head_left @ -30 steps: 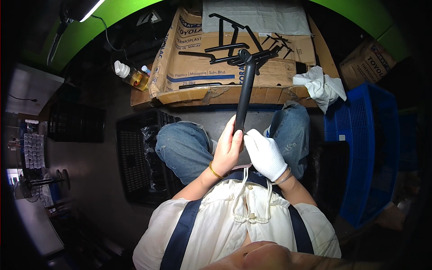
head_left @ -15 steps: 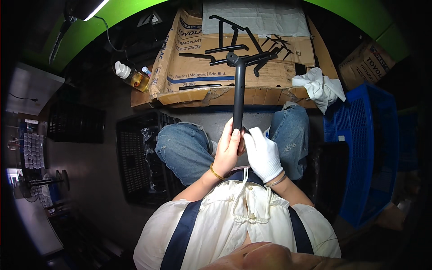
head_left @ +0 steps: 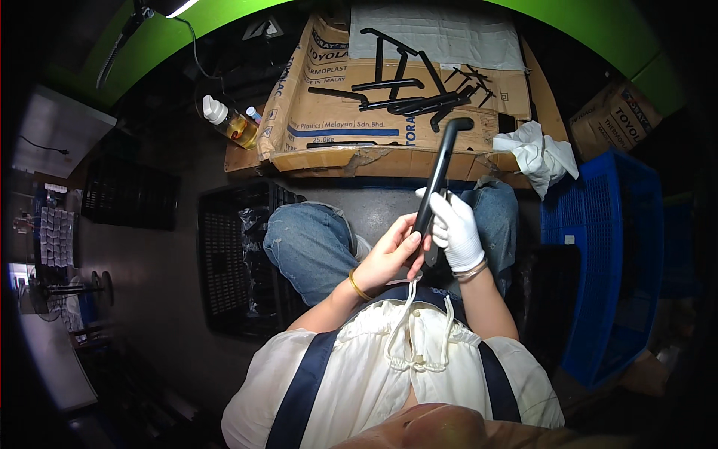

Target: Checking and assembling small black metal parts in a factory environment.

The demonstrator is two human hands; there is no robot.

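A long black plastic handle [head_left: 441, 161] with a bent upper end slants up and to the right in front of my lap. My bare left hand [head_left: 394, 251], with a yellow bangle at its wrist, is closed round the lower part. My right hand [head_left: 456, 228], in a white glove, is closed beside the handle, with one fingertip showing past its left side. A slim dark thing shows at that glove, mostly hidden, and I cannot make out its kind. Several similar black handles [head_left: 389, 84] lie piled in the cardboard tray [head_left: 314, 161] beyond.
A white cloth [head_left: 535, 153] hangs over the tray's right corner. Left of the tray stands a spray bottle [head_left: 239, 129] with yellow liquid. A black crate [head_left: 217, 262] is beside my left knee, and blue crates [head_left: 598, 299] stand at the right. Small black pieces [head_left: 473, 81] lie in the tray.
The handle has tilted to the right and turned, so its bent end now points right. My right hand has moved up along it. The whole view has shifted slightly.
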